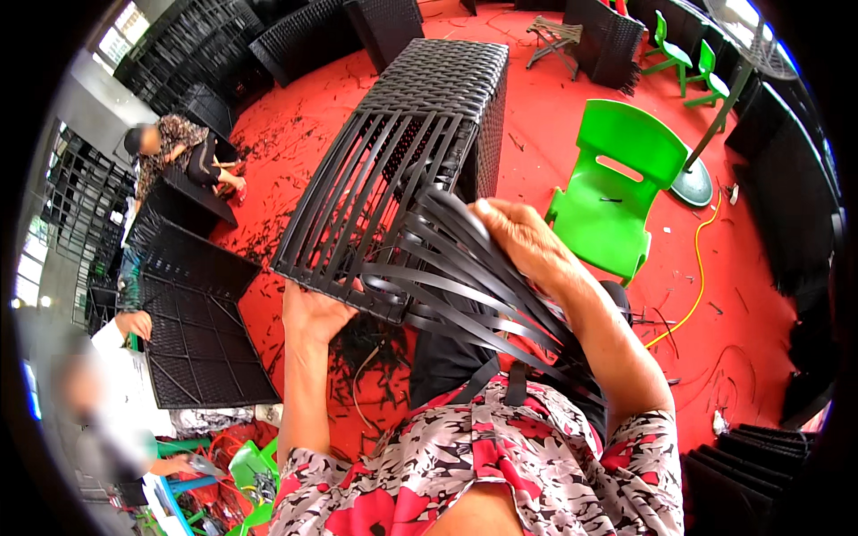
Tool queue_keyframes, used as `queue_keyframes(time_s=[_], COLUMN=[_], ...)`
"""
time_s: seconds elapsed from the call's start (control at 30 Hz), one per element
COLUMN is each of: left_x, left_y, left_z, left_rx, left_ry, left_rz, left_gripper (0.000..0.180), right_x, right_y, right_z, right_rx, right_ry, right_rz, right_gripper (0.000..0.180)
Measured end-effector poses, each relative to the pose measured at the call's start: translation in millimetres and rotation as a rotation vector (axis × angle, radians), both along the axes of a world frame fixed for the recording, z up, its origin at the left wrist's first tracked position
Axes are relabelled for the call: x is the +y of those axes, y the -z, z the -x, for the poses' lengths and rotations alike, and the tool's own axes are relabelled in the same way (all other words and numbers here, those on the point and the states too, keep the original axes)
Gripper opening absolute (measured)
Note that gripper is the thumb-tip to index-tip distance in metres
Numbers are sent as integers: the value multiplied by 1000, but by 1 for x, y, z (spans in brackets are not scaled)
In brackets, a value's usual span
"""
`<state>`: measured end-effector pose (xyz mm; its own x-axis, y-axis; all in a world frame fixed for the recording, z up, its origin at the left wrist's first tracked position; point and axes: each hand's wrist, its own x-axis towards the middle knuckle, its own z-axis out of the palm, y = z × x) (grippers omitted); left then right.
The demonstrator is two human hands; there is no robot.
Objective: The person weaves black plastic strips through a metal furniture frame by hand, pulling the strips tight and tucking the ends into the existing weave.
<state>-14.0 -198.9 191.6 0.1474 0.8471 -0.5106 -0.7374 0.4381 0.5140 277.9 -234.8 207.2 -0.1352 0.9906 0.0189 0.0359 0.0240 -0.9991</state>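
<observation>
A black wicker furniture piece (429, 76) stands in front of me, tightly woven at its far end. Toward me, long flat black strips (344, 183) run lengthwise over its open frame with gaps between them. My left hand (315, 313) is under the near left edge, its fingers wrapped up behind the frame and partly hidden. With closed fingers, my right hand (523, 237) grips a bundle of loose black plastic strips (500, 268) beside the frame's right side. These strips loop and fan down toward my lap.
A green plastic chair (617, 192) stands to the right, by a fan base (693, 188) and a yellow cable (702, 277). Strip scraps litter the red floor (304, 116). Two people sit at left near black wicker panels (201, 330). Green chairs (670, 54) stand far right.
</observation>
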Motion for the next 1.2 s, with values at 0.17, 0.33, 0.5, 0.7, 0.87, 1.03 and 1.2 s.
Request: queue_keyframes(time_s=[0.17,0.33,0.5,0.7,0.87,1.03,1.2], left_x=[-49,-43,12,39,34,41,44], left_y=[4,-80,-90,-83,-78,-73,-77], left_z=[48,-28,-62,-101,-121,-124,-123], left_rx=[578,1047,1445,1653,1770,1857,2087], left_ry=[-258,-59,256,506,625,723,860], left_rz=[-409,-1111,-1386,-1681,-1756,-1774,-1761], left_gripper=[26,9,12,33,34,31,34], right_x=[-44,-70,-85,-69,5,40,55], right_y=[-8,-6,-5,3,24,46,68], right_z=[3,-9,-9,-41,-49,-8,8], right_rx=[285,-153,-166,-89,43,744,709], right_ry=[-165,-18,-66,23,245,20,132], right_rz=[145,-116,-58,103,3,36,6], right_gripper=[48,36,36,61,28,19,18])
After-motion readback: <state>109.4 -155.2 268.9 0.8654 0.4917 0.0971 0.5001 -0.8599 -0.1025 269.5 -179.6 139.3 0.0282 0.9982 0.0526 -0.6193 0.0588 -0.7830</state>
